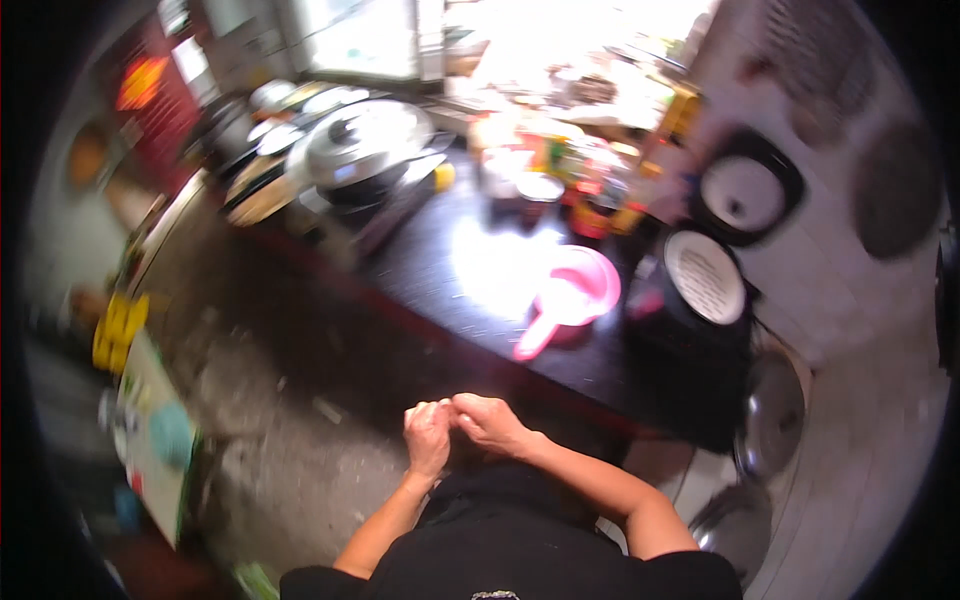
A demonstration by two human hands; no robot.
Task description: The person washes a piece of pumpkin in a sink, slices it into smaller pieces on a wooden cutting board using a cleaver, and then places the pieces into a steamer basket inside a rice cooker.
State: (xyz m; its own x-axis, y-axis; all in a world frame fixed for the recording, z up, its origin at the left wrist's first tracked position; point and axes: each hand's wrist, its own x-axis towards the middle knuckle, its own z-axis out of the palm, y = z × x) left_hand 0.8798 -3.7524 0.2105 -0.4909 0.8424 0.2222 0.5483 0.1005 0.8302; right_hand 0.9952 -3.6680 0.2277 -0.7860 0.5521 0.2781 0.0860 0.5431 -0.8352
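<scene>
My left hand (428, 433) and my right hand (486, 421) meet in front of my body, fingers curled in and touching. No object shows in either one, though blur and the curled fingers hide what may lie between them. Beyond the hands, on the dark countertop (420, 281), sits a pink plastic dipper (581, 285), its handle pointing towards me. To its right stands a black appliance or container (660, 330) with a white perforated tray (705, 277) on top.
A lidded pan (375, 142) occupies the counter's left part. Blurred jars and bottles (592, 195) stand at the back by the window. Metal lids (772, 412) are at the right wall. A low table (161, 450) with a teal item is on the left, near a yellow object (118, 334).
</scene>
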